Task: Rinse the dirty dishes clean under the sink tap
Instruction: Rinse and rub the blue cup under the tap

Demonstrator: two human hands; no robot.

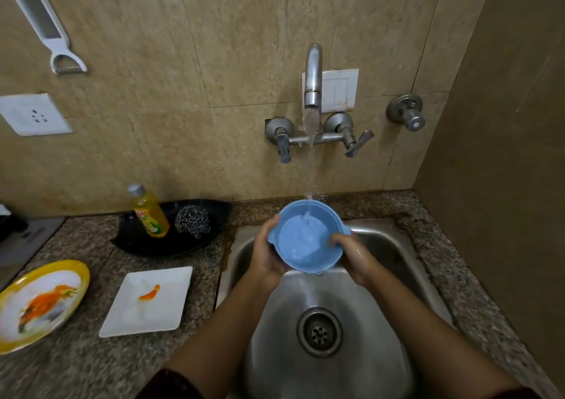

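Back wall [214,62]: beige stone-look tiles, dark grout lines. A plain brown side wall [504,154] closed the corner on the right.

Countertop [76,368]: speckled brown-grey granite, running along the back wall and round both sides of the basin.

Sink [382,246]: stainless steel, set into the counter, wet, with a round drain [319,332] near the middle.

Black tray [146,243]: on the counter against the back wall, left of the sink. It held a yellow dish-soap bottle [148,212], upright, and a steel scrubber [192,220] just beside it.

Yellow-rimmed plate [84,279]: at the far left counter edge, smeared orange. Square white plate [165,291]: between that plate and the sink, one orange streak on it.

Blue bowl [305,239]: held over the rear of the sink, directly under the tap [313,74], mouth tilted toward the camera. The water stream [310,160] fell into it and pooled inside.

Left hand [267,256]: gripped the bowl's left side, thumb at the rim, fingers wrapped underneath. Right hand [356,255]: fingers curled over the right rim into the bowl, wet.

Wall fittings: white grater [39,19] hung upper left, socket [33,114] below it, switch plate [339,90] behind the spout, separate valve [408,113] to the right.
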